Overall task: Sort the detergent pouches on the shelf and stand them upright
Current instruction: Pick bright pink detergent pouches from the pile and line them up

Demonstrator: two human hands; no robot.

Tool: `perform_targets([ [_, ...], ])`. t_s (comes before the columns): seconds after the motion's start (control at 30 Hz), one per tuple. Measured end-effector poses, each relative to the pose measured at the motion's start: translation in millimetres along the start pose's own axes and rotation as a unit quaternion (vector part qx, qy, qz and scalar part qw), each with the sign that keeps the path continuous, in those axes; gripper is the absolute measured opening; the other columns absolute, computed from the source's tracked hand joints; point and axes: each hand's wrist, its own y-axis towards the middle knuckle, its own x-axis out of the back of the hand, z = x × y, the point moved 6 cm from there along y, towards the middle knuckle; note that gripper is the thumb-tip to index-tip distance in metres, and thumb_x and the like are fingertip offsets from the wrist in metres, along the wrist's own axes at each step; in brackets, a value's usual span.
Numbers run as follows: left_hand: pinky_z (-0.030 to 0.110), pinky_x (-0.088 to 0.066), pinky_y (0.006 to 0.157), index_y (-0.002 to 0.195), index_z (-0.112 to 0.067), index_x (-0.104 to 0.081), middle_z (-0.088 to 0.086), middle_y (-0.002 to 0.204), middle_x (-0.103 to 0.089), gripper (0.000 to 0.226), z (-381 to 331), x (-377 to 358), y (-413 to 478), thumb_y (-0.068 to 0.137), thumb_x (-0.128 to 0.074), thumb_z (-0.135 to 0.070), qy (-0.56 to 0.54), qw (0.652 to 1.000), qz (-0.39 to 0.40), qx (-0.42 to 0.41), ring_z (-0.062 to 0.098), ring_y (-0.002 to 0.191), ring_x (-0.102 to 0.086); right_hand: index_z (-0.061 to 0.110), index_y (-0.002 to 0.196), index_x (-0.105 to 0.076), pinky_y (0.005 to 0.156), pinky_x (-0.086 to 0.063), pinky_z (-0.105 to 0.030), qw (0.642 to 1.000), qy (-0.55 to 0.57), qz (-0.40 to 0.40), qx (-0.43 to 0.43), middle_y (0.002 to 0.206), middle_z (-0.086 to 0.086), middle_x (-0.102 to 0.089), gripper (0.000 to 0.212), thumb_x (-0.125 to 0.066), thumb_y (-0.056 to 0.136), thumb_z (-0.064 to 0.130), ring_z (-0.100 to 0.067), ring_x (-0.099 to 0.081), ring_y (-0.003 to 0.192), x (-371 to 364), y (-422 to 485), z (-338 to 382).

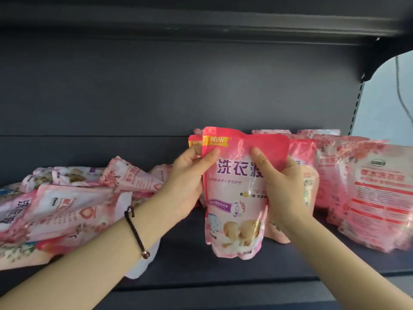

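— Starting at your left, what's there?
— Heaped pouches [67, 209], lying flat. Next, your left hand [185, 184] pinches the pink pouch [237, 198] at its top corner. Your right hand [283, 189] grips its right side with curled fingers. It's upright between them, over the shelf [201, 267].

I face a flat, matte dark grey metal back panel [156, 90] that fills most of my view, with a thin horizontal seam running across it low down. Beneath it a dark grey metal shelf board [190, 265] runs out toward me, and an upper shelf [201, 19] of the same metal overhangs above, shadowed underneath. At the right edge a slotted upright [356, 104] meets a curved dark bracket [380, 57]. Past it I see a pale bluish wall [384, 104], brightly lit, with a thin dark cable [399, 86] hanging down it.
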Motion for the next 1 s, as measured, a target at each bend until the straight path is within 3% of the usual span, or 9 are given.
perform_targets([
  [0.1, 0.043, -0.056, 0.086, 0.114, -0.009, -0.059, 0.010, 0.109, -0.070, 0.038, 23, -32, -8, 0.079, -0.067, -0.022, -0.030, 0.999, -0.002, 0.026, 0.022, 0.096, -0.069, 0.024, 0.085, -0.073, 0.066, -0.059, -0.037, 0.999, -0.034, -0.026, 0.011, 0.087, -0.003, -0.076, 0.014, -0.073, 0.080, 0.037, -0.023, -0.074, 0.080, 33, -3, 11],
  [0.17, 0.042, -0.056, 0.087, 0.111, -0.010, -0.060, 0.009, 0.108, -0.071, 0.034, 38, -49, -10, 0.080, -0.067, -0.021, -0.050, 0.998, -0.006, 0.027, 0.023, 0.098, -0.069, 0.026, 0.083, -0.073, 0.069, -0.059, -0.039, 0.998, -0.049, -0.032, 0.021, 0.087, -0.004, -0.076, 0.013, -0.073, 0.080, 0.039, -0.025, -0.073, 0.081, 51, -4, 16],
  [0.3, 0.034, -0.057, 0.083, 0.093, -0.014, -0.063, 0.005, 0.098, -0.073, 0.014, 67, -78, -11, 0.080, -0.067, -0.019, -0.088, 0.996, -0.026, 0.009, 0.019, 0.095, -0.069, 0.027, 0.077, -0.070, 0.059, -0.059, -0.029, 0.992, -0.084, -0.082, 0.041, 0.079, 0.000, -0.075, 0.013, -0.071, 0.082, 0.039, -0.021, -0.072, 0.073, 90, -6, 20],
  [0.4, 0.035, -0.056, 0.084, 0.100, -0.008, -0.060, 0.007, 0.098, -0.071, 0.026, 84, -93, -8, 0.079, -0.069, -0.022, -0.092, 0.995, -0.040, -0.009, 0.021, 0.095, -0.068, 0.024, 0.073, -0.066, 0.056, -0.057, -0.028, 0.981, -0.119, -0.138, 0.067, 0.068, 0.005, -0.069, 0.018, -0.071, 0.081, 0.040, -0.017, -0.066, 0.063, 112, -3, 20],
  [0.5, 0.028, -0.056, 0.075, 0.099, -0.010, -0.061, 0.004, 0.095, -0.073, 0.030, 91, -103, -3, 0.077, -0.071, -0.028, -0.078, 0.995, -0.047, -0.035, 0.016, 0.089, -0.070, 0.026, 0.068, -0.058, 0.048, -0.047, -0.015, 0.969, -0.144, -0.171, 0.104, 0.058, 0.016, -0.062, 0.023, -0.072, 0.080, 0.040, 0.001, -0.055, 0.053, 123, 6, 21],
  [0.63, 0.033, -0.056, 0.080, 0.094, -0.014, -0.063, 0.006, 0.098, -0.073, 0.030, 101, -108, 7, 0.074, -0.073, -0.034, -0.051, 0.995, -0.076, -0.037, 0.021, 0.094, -0.070, 0.027, 0.064, -0.054, 0.046, -0.040, -0.007, 0.966, -0.147, -0.177, 0.120, 0.057, 0.015, -0.057, 0.028, -0.071, 0.074, 0.048, 0.007, -0.051, 0.047, 130, 18, 17],
  [0.77, 0.035, -0.054, 0.085, 0.097, -0.018, -0.066, 0.005, 0.102, -0.073, 0.026, 99, -109, 12, 0.076, -0.071, -0.032, -0.032, 0.998, -0.052, -0.014, 0.021, 0.100, -0.068, 0.025, 0.069, -0.052, 0.052, -0.040, -0.009, 0.961, -0.183, -0.155, 0.135, 0.060, 0.020, -0.058, 0.028, -0.071, 0.079, 0.043, 0.006, -0.050, 0.053, 137, 28, 16],
  [0.9, 0.026, -0.051, 0.088, 0.105, -0.023, -0.062, -0.006, 0.106, -0.071, 0.018, 66, -97, 11, 0.087, -0.065, -0.025, 0.203, 0.979, 0.002, -0.030, 0.007, 0.101, -0.066, 0.026, 0.100, -0.054, 0.064, -0.051, -0.018, 0.948, -0.272, -0.065, 0.153, 0.090, 0.016, -0.062, 0.027, -0.073, 0.081, 0.031, 0.003, -0.059, 0.077, 134, 34, 38],
  [1.0, 0.013, -0.046, 0.077, 0.103, -0.028, -0.057, -0.010, 0.102, -0.067, 0.016, 27, -89, 11, 0.089, -0.064, -0.031, 0.406, 0.911, 0.014, -0.070, -0.004, 0.093, -0.062, 0.019, 0.102, -0.059, 0.069, -0.055, -0.033, 0.880, -0.421, 0.027, 0.217, 0.091, 0.012, -0.063, 0.021, -0.068, 0.083, 0.016, -0.008, -0.061, 0.079, 115, 34, 70],
])
